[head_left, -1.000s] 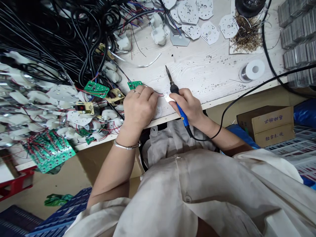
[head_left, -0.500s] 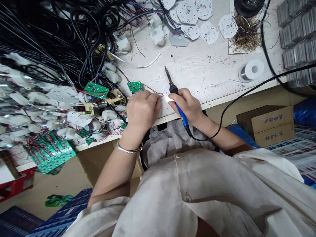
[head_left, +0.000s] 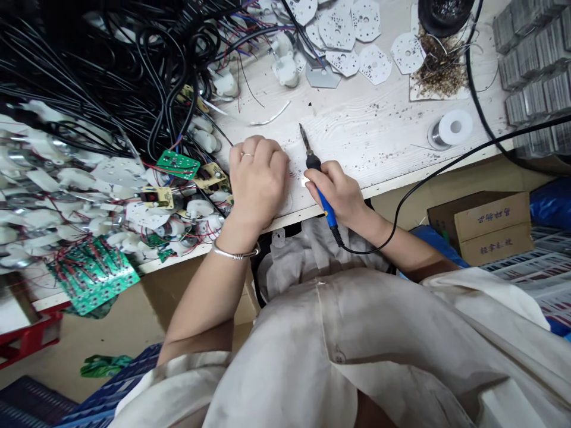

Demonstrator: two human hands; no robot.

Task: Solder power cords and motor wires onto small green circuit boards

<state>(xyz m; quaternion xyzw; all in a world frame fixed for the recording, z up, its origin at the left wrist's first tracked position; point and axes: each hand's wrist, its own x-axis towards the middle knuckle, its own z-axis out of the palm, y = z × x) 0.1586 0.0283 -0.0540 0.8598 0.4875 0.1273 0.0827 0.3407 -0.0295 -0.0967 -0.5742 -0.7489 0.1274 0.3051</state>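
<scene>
My right hand (head_left: 339,191) is closed round a blue-handled soldering iron (head_left: 317,176), its tip pointing up and away over the white bench (head_left: 375,137). A small white piece (head_left: 305,177) shows at my right fingertips. My left hand (head_left: 259,178) lies knuckles up just left of the iron, fingers curled down over something hidden beneath them, where a small green circuit board lay before. A ring is on one finger and a silver bangle (head_left: 234,253) on the wrist.
A tangle of black cables (head_left: 111,65) fills the upper left. Green circuit boards (head_left: 178,164) and white lamp parts lie left of my hand; a stack of green boards (head_left: 91,273) at the bench edge. White octagonal LED boards (head_left: 341,30), a solder spool (head_left: 451,127), cardboard box (head_left: 484,221).
My left hand has moved up and away, now covering the small green board that showed above its knuckles. The soldering iron and right hand have stayed almost still.
</scene>
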